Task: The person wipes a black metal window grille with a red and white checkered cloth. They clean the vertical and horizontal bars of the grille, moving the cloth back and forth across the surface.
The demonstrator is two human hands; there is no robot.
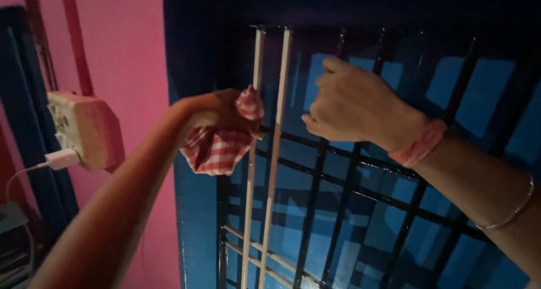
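Dim light fills a room with a pink wall (129, 52) at nine o'clock and a blue window frame (194, 199) running down the middle of the view, with a dark barred window grille (349, 210) filling everything from the centre out to three o'clock. At the centre, the left hand (217, 117) is clenched around a bunched red-and-white checked cloth (217, 148), which it presses against a pale vertical bar (252, 170) of the grille; a small knot of the cloth pokes up above the fist and a larger fold hangs below it. A second pale vertical bar (276, 165) stands just beside the first, toward three o'clock, and both run from the top of the grille down to six o'clock, where pale cross strips meet them. Just past that second bar, the right hand (352, 103) has its fingers curled in against the dark bars; whether it truly grips a bar cannot be told, since the fingertips are hidden. A pink band (418, 144) wraps the right wrist, and a thin metal bangle (515, 207) sits further along the forearm toward four o'clock. Behind the bars, blue panes show lighter and darker patches. Out at nine o'clock, a pale socket box (84, 128) is fixed to the pink wall, with a white plug (61, 159) and its cord trailing off toward the left edge.
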